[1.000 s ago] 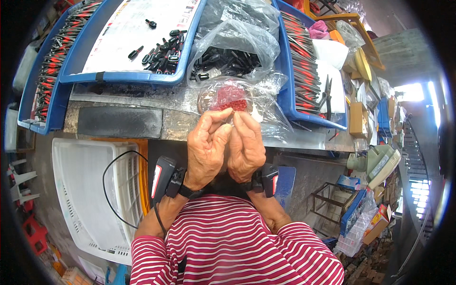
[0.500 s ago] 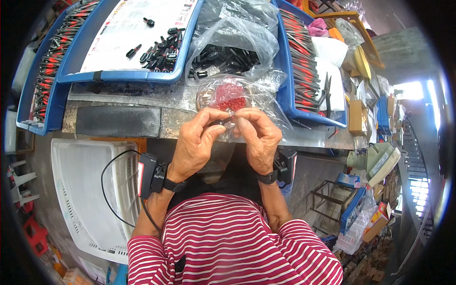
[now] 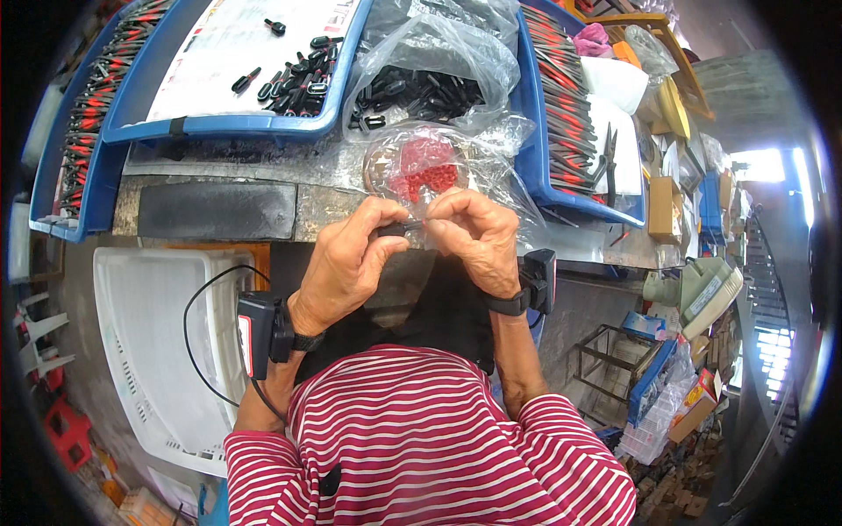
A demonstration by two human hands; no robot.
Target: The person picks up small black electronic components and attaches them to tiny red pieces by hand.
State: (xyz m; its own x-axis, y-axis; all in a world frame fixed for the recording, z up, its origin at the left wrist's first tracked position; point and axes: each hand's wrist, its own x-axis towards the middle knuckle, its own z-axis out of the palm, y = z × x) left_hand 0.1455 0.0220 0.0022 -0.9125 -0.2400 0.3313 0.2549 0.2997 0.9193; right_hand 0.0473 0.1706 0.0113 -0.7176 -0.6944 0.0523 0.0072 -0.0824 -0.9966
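Note:
In front of me, at the bench's near edge, my left hand (image 3: 345, 254) pinches a small black plastic part (image 3: 393, 230), mostly covered by the fingers. Its tip points at my right hand (image 3: 481, 241), whose thumb and forefinger are closed at the part's end; whatever they hold is too small to name. Just beyond the fingertips, small red pieces (image 3: 428, 171) lie in clear plastic on the bench. Farther off, an open clear bag (image 3: 491, 66) holds many similar black parts (image 3: 425, 95). More black parts (image 3: 303, 83) are heaped on white paper in a blue tray (image 3: 219, 124).
Blue trays at the far left (image 3: 92, 206) and right (image 3: 561, 203) hold rows of red-and-black slender tools. Black-handled pliers (image 3: 608, 167) rest on the right tray's paper. A white plastic crate (image 3: 158, 351) stands below the bench at left. A black cable (image 3: 186, 324) hangs beside my left wrist.
My right hand has risen slightly from the red pieces' near edge and turned its pinch toward the black part. My left hand has shifted a little left and the black part shows more.

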